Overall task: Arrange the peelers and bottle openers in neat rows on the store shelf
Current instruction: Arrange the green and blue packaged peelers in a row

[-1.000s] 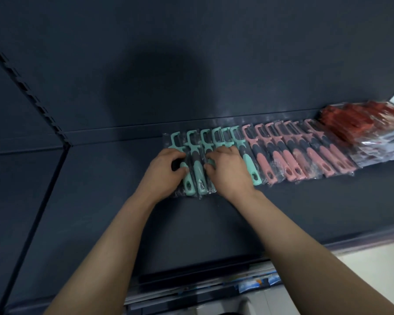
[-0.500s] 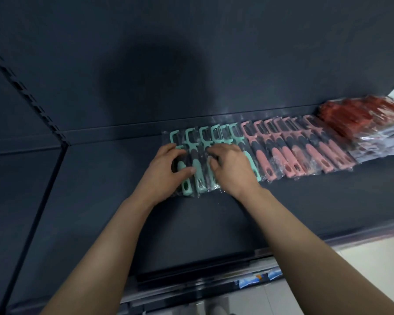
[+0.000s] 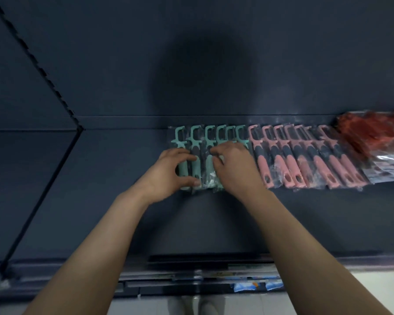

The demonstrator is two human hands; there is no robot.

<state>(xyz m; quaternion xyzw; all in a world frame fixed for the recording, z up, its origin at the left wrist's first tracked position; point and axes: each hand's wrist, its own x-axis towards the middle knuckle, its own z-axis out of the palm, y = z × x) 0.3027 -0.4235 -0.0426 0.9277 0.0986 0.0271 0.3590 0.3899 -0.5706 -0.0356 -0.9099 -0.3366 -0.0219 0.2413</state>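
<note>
Dark back panel (image 3: 123,53), round shadow (image 3: 200,73) cast on it. Slotted upright (image 3: 39,67) runs diagonally at left; black divider bar (image 3: 41,196) below. Lower level: blurred blue-white packets (image 3: 255,286), possibly labels. Pale floor (image 3: 373,283) bottom right.

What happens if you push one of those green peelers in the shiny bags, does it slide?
Probably yes: the mint-green plastic peeler in its clear wrapper looks glossy and lies flat on the smooth dark shelf, so it should slide easily, not roll. The moulded handle looks stiff, but the loose wrapper end crinkles, so it may slip when gripped.
</note>
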